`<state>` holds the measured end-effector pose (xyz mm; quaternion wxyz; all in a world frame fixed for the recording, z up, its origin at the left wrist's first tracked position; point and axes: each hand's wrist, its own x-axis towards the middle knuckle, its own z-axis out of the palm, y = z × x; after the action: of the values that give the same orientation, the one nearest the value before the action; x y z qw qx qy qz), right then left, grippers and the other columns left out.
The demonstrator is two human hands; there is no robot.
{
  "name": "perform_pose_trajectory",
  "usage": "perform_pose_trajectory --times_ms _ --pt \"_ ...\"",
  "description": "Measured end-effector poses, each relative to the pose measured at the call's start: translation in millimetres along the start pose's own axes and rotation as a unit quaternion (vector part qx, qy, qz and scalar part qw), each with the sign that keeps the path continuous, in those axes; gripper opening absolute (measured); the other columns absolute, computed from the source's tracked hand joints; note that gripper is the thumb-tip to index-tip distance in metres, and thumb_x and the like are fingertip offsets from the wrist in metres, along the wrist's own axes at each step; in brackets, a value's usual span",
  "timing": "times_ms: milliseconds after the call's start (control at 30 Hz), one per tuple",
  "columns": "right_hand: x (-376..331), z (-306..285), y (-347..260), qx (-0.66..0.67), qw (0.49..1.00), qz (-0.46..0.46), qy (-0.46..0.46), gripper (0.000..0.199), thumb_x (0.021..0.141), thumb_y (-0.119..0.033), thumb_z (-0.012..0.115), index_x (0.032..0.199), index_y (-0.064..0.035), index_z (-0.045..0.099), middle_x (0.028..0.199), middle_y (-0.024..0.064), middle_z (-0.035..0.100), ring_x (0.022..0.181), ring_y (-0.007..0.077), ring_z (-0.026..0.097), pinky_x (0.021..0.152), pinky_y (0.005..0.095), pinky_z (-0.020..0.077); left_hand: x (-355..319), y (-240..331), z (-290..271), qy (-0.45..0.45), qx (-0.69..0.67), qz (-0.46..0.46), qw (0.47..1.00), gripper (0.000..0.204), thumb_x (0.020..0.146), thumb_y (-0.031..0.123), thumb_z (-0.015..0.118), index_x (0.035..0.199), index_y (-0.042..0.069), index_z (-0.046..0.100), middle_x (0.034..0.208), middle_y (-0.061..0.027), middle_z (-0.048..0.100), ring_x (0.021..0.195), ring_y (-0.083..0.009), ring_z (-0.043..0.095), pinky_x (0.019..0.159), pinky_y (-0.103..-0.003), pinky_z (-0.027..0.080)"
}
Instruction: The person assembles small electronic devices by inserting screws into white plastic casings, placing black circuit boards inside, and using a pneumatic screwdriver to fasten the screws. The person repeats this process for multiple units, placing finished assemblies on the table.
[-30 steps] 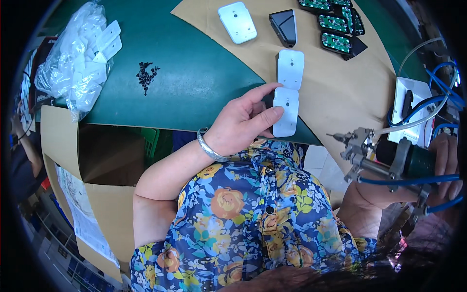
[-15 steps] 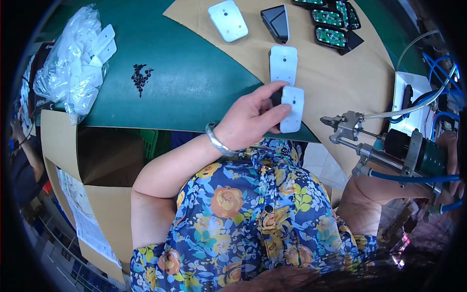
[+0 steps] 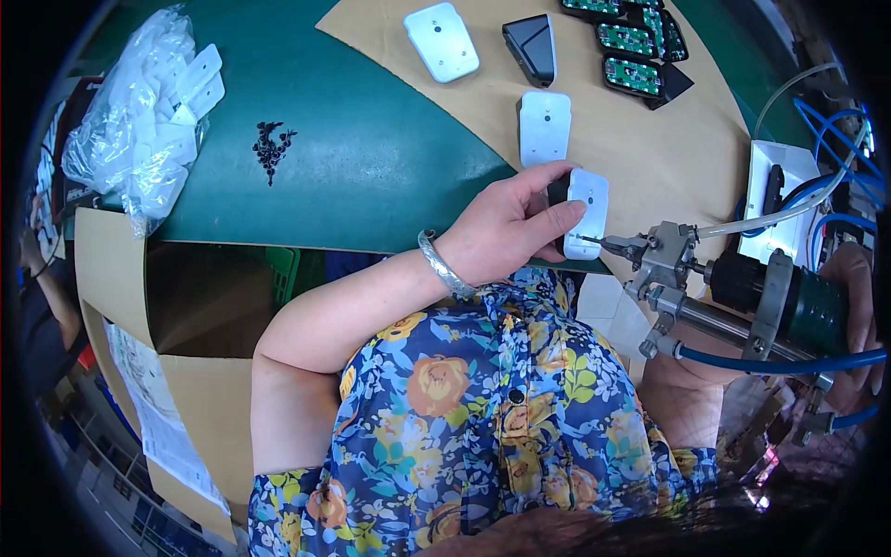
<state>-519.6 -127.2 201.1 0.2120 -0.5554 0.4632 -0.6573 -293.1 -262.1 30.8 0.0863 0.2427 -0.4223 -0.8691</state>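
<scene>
My left hand (image 3: 506, 227) grips a small device with a white cover (image 3: 588, 206) and a dark body, fingers behind it and thumb across its front. At the lower end of that cover is the pointed tip of a tube-fed power screwdriver (image 3: 664, 252); I cannot tell whether it touches a screw hole. My right hand (image 3: 852, 288) is wrapped around the dark green body of the screwdriver, partly hidden by the tool and the dark rim. Just beyond my left hand lies another white-covered device (image 3: 545, 128) on the cardboard.
Farther off are a third white-covered device (image 3: 441, 42), a black housing (image 3: 531, 48) and several green circuit boards (image 3: 633, 74). Loose dark screws (image 3: 271, 148) lie on the green mat (image 3: 371, 153). At left are a bag of white covers (image 3: 139, 130) and an open carton (image 3: 111, 269). Hoses (image 3: 789, 357) trail right.
My left hand has moved right with the device. The screwdriver has come left in my right hand, so its tip now meets the cover's lower end in view.
</scene>
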Motion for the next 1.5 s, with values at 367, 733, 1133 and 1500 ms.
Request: perform_pose_trajectory --times_ms 367,733,1133,1500 --pt "6 -7 -4 0.002 1.0 -0.011 0.006 0.049 0.082 -0.033 0.06 0.118 -0.0031 0.044 0.079 0.0083 0.056 0.063 0.0173 0.056 0.054 0.0263 0.0469 -8 -2 9 -0.005 0.024 0.036 0.999 0.046 0.089 0.012 0.054 0.13 0.004 0.035 0.094 -0.006 0.06 0.079 -0.0082 0.056 0.062 -0.022 0.051" --pt "0 14 -5 -0.029 0.994 -0.04 0.094 0.05 0.082 -0.033 0.06 0.119 -0.003 0.043 0.08 0.0083 0.056 0.064 0.0174 0.056 0.054 0.026 0.0474 -21 84 -86 0.252 0.4 0.295 0.83 0.039 0.089 0.016 0.05 0.126 0.004 0.047 0.109 -0.0041 0.057 0.092 -0.01 0.054 0.074 -0.022 0.045" --pt "-44 -21 36 0.001 0.958 -0.193 0.214 0.045 0.085 -0.028 0.053 0.117 0.003 0.045 0.104 0.0161 0.055 0.103 0.0279 0.051 0.09 0.0382 0.0392 50 143 -149 0.333 0.699 0.128 0.62 0.038 0.089 0.032 0.04 0.117 0.01 0.054 0.109 -0.0174 0.058 0.101 -0.034 0.054 0.087 -0.039 0.043" --pt "-16 249 187 -0.154 0.944 0.144 -0.252 0.018 0.08 -0.009 0.061 0.097 -0.006 0.06 0.088 0.0107 0.058 0.075 0.0254 0.059 0.066 0.0327 0.0474 -113 107 -177 0.494 0.65 0.115 0.566 0.02 0.08 0.015 0.06 0.097 0.005 0.064 0.091 -0.013 0.064 0.08 -0.0275 0.062 0.073 -0.034 0.048"
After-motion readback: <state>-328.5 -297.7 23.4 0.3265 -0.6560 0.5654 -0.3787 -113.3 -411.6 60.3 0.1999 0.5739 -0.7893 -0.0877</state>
